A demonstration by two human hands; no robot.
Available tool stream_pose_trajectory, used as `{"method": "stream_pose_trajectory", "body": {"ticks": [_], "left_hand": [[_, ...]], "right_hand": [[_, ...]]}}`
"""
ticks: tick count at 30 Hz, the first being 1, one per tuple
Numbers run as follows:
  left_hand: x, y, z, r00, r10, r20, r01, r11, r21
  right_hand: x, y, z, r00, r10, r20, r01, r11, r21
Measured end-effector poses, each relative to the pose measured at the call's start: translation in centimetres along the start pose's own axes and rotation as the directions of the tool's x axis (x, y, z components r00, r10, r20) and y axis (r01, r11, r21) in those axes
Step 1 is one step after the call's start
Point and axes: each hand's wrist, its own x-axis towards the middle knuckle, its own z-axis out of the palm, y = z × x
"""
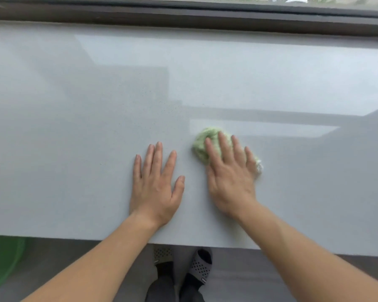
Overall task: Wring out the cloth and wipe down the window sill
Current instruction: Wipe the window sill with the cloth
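Window sill (pixel 74 127): wide, flat, pale grey, glossy, showing soft reflections. Far edge meets the dark window frame (pixel 183 17) running across the top. Near edge is straight, running just under the wrists; both forearms cross over it. Sill runs out of view at left and right, so side ends can't be seen. Bare surface on every side of the hands: a large stretch to the left, a large stretch to the right, and a deep band between the fingertips and the frame.

Below the near edge: grey floor, two feet in perforated slippers (pixel 200 265), and part of a green basin (pixel 2 258) at lower left, well apart from the hands.

Cloth (pixel 202 144): light green, nubby texture, bunched into a lump rather than laid flat. It sits on the sill right of centre, nearer the near edge than the frame. A whitish corner pokes out on its right side by the little finger. Can't tell if it is wet.

Right hand (pixel 229 177): flat, palm down on top of the cloth, fingers extended and slightly apart, covering its near half. Slight blur here.

Left hand (pixel 155 184): flat on the bare sill, fingers spread, thumb out, just beside the cloth, not touching it.
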Motion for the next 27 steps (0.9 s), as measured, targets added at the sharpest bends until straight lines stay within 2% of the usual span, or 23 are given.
{"method": "stream_pose_trajectory", "body": {"ticks": [4, 6, 7, 9, 11, 12, 14, 17, 19, 21, 22, 24, 27], "left_hand": [[-0.2, -0.2, -0.2, 1.000, 0.022, -0.005, -0.022, 0.999, -0.047], [-0.3, -0.2, -0.2, 1.000, 0.013, -0.003, -0.014, 0.997, -0.071], [-0.3, -0.1, -0.2, 1.000, 0.006, 0.000, -0.006, 0.997, -0.071], [-0.3, -0.1, -0.1, 1.000, -0.003, 0.000, 0.003, 0.998, -0.068], [-0.3, -0.1, 0.1, 1.000, -0.009, 0.001, 0.009, 0.998, -0.066], [-0.2, -0.1, 0.1, 1.000, -0.012, 0.002, 0.012, 0.997, -0.071], [-0.3, 0.0, 0.0, 1.000, -0.014, 0.005, 0.014, 0.995, -0.096], [-0.4, -0.1, -0.3, 1.000, -0.007, 0.011, 0.009, 0.992, -0.129], [-0.4, -0.1, -0.4, 1.000, -0.001, 0.012, 0.002, 0.990, -0.138], [-0.4, -0.2, -0.4, 1.000, 0.004, 0.019, -0.002, 0.991, -0.135], [-0.3, -0.2, -0.4, 1.000, 0.005, 0.027, -0.001, 0.992, -0.129], [-0.3, -0.2, -0.2, 0.999, -0.001, 0.036, 0.004, 0.995, -0.102], [-0.2, -0.1, 0.0, 0.999, -0.010, 0.036, 0.012, 0.998, -0.068]], "right_hand": [[-5.4, 0.5, 0.8, 0.959, -0.276, 0.062, 0.276, 0.961, 0.011], [-4.8, 2.6, 0.3, 0.954, -0.291, 0.072, 0.293, 0.956, -0.022], [-4.1, 3.6, -0.1, 0.970, -0.234, 0.065, 0.235, 0.972, -0.023], [-2.7, 4.7, -0.7, 0.999, -0.033, 0.038, 0.031, 0.999, 0.032], [-2.6, 3.6, -0.4, 0.992, 0.124, 0.000, -0.124, 0.991, 0.056], [-3.3, 2.4, 0.0, 0.988, 0.154, -0.012, -0.153, 0.987, 0.046], [-6.4, -0.4, 0.9, 0.996, 0.083, -0.027, -0.082, 0.996, 0.032], [-12.1, -2.4, 2.1, 0.989, -0.146, 0.009, 0.145, 0.989, 0.037], [-13.0, -1.1, 2.1, 0.965, -0.259, 0.041, 0.259, 0.966, 0.021], [-12.0, 0.9, 1.6, 0.957, -0.284, 0.055, 0.285, 0.958, -0.016], [-11.4, 2.0, 1.2, 0.969, -0.242, 0.054, 0.243, 0.970, -0.018], [-10.3, 3.6, 0.3, 0.998, -0.056, 0.017, 0.056, 0.998, 0.029], [-10.3, 1.9, 0.7, 0.964, 0.258, -0.068, -0.248, 0.961, 0.121]]}}
